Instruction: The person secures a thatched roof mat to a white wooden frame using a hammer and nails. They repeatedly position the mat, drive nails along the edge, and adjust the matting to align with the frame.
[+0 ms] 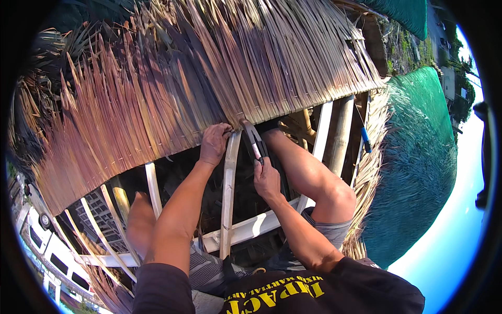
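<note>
My left hand (213,144) is closed in a pinch at the lower edge of a dried-leaf thatch panel (172,94), beside the upper end of a pale wooden rafter (228,188). Whatever its fingertips hold is too small to make out. My right hand (267,179) grips a dark, curved hand tool (254,140) with a pale patch along it. Its far end reaches the thatch edge, just right of the rafter top; its exact kind is unclear. Both hands are close together, with the rafter between them.
My bare legs straddle the open roof frame, the right knee (341,201) bent. A pale crossbeam (246,229) runs below more rafters, with dark gaps between. A bamboo pole (342,136) and a blue-handled object (365,140) are at right. Green netting (418,172) covers neighbouring thatch; a white vehicle (55,256) stands below left.
</note>
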{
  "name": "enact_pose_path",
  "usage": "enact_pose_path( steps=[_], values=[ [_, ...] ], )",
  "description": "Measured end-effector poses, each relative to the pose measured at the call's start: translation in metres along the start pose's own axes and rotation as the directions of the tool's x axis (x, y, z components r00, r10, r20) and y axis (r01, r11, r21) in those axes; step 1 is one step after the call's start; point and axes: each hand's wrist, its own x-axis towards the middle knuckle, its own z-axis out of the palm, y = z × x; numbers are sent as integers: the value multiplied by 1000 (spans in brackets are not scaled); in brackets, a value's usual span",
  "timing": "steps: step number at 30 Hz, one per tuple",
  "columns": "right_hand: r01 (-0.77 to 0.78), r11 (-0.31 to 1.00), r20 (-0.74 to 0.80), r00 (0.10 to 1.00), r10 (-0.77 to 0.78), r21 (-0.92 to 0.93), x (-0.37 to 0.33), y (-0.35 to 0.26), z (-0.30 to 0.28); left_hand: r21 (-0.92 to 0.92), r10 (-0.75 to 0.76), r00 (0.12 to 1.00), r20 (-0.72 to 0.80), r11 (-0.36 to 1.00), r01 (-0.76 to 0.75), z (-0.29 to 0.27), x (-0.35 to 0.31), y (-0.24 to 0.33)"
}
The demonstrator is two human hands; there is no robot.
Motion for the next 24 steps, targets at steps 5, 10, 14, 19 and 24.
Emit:
enact_pose_path(
  steps=[5,10,14,19,24],
  values=[
    [243,966,-134,964,-230,87,82,-75,-36,-128,13,962,274,991,23,-46,22,3],
    [456,890,-83,887,-455,-2,98,-191,-76,114,-124,927,354,989,89,-175,28,-3],
    [388,921,-45,921,-387,30,29,-210,-31,355,-200,954,224,928,111,-276,-3,-6],
    [172,962,115,973,-199,212,-158,-213,12,235,-212,956,203,958,163,-342,-134,65],
    [190,959,314,916,-250,208,-323,-266,30,205,-348,937,16,919,338,-447,-277,109]
  ],
)
